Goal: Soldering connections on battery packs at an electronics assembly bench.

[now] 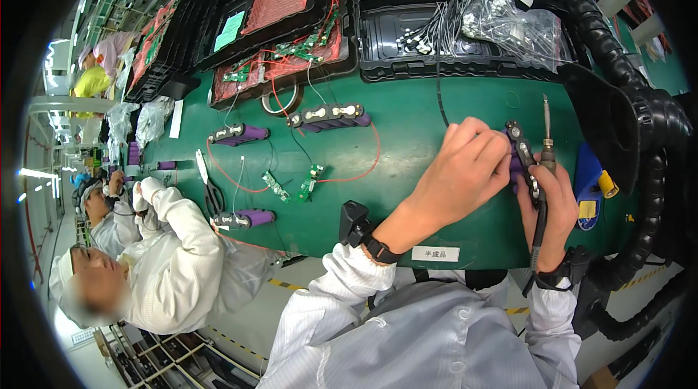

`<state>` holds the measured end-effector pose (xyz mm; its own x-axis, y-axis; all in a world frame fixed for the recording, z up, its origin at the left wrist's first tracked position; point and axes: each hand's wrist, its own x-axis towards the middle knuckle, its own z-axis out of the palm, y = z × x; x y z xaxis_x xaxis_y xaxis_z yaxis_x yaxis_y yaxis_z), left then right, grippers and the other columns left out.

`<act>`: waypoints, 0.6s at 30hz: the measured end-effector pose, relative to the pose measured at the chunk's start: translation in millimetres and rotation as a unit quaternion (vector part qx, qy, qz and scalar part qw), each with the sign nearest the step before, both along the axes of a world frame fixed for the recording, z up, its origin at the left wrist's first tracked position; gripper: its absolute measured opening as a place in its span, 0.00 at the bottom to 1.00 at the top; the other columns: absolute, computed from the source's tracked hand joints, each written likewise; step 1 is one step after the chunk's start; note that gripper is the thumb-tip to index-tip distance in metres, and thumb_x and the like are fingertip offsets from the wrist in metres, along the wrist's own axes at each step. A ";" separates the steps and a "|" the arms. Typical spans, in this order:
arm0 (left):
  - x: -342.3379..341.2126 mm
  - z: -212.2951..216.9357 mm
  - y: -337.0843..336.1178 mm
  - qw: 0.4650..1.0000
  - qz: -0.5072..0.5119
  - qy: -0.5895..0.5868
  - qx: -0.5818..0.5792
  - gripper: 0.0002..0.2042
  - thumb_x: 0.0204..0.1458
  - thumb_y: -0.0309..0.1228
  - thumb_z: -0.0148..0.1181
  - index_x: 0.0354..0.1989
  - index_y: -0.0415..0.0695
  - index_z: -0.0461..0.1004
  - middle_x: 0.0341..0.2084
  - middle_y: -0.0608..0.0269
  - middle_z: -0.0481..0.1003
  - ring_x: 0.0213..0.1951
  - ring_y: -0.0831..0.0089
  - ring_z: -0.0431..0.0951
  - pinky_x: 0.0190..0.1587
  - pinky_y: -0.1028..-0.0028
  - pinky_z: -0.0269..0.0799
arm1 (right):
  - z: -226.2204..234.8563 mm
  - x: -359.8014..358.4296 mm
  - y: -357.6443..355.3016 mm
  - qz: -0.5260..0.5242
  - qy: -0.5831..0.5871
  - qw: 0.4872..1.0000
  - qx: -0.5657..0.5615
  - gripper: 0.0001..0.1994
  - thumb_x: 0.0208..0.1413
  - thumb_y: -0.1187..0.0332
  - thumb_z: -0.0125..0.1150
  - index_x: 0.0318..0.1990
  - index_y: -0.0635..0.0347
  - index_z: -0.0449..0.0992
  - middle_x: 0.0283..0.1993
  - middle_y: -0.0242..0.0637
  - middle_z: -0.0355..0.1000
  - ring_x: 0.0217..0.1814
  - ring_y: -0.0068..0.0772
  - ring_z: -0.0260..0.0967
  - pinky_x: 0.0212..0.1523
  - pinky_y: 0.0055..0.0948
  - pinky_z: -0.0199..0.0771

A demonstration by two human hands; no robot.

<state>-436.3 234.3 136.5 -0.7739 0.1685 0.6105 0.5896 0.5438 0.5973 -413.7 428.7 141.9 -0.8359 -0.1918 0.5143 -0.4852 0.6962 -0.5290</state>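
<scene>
My right hand [554, 207] grips a soldering iron [547, 147], its metal tip pointing up and away, its cord running down past my wrist. The same hand's fingers lie against a battery pack [520, 150] of purple cells with a black end holder and metal tabs. My left hand [465, 174] is closed in a pinch at the pack's left side; what its fingertips hold is hidden. A thin dark cord [439, 76] comes down from the far edge to my left knuckles. Left of my hands, green circuit boards [311, 179] lie wired to another purple battery pack [331, 118].
Two more packs [240, 134] [251, 218] and scissors [209, 184] lie left. Black trays [396, 69] with boards and bagged cables stand at the back. A blue holder [587, 171] and a black flexible duct [614, 47] border the right. A co-worker [174, 265] sits left.
</scene>
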 end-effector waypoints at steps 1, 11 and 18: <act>0.4 -0.1 1.4 1.000 -0.008 0.002 0.008 0.13 0.46 0.20 0.70 0.39 0.44 0.76 0.39 0.69 0.81 0.42 0.64 0.75 0.43 0.65 0.66 | -0.8 2.4 -3.4 -0.014 0.006 1.000 0.009 0.17 0.48 0.82 0.75 0.46 0.59 0.80 0.50 0.46 0.80 0.47 0.50 0.82 0.44 0.38 0.82; 1.7 -5.8 11.9 0.999 -0.030 -0.003 0.037 0.12 0.48 0.21 0.70 0.41 0.43 0.77 0.43 0.69 0.82 0.43 0.63 0.76 0.44 0.64 0.67 | 1.0 5.7 -2.1 -0.039 0.023 0.999 0.007 0.20 0.51 0.80 0.75 0.52 0.60 0.80 0.52 0.50 0.79 0.49 0.55 0.81 0.47 0.41 0.82; 3.6 -10.6 8.4 0.999 -0.027 -0.045 -0.009 0.10 0.48 0.20 0.69 0.37 0.44 0.76 0.49 0.67 0.84 0.44 0.62 0.77 0.48 0.62 0.69 | 0.5 7.3 4.1 -0.023 0.005 1.000 -0.006 0.18 0.48 0.76 0.78 0.48 0.57 0.83 0.51 0.48 0.79 0.43 0.52 0.81 0.42 0.38 0.81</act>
<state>-432.7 242.7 125.9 -0.8155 0.2210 0.5348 0.5619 0.5235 0.6405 -406.4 432.8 142.4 -0.8388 -0.1473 0.5242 -0.4583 0.7109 -0.5335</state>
